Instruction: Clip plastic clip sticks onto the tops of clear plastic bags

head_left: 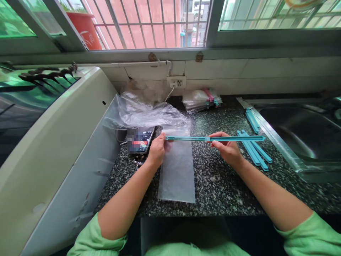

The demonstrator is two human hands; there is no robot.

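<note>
A long teal plastic bag clip [186, 138] is stretched out level above the counter, with a joint near its middle. My left hand [157, 147] pinches its left end. Close to the joint, the fingers and thumb of my right hand [226, 147] are closed on the same clip. Beneath it lies a clear flat plastic bag [177, 174], partly covered by my left fingers and the clip. Several more teal clips [252, 149] rest on the counter beyond my right hand, and another bunch of teal clips [252, 121] lies by the sink.
A heap of clear plastic bags [149, 110] lies at the back, over part of a phone [141, 140]. Packed bags with pink and teal pieces [198, 99] sit by the wall. A metal sink [293, 131] is on the right, a white appliance [80, 117] on the left.
</note>
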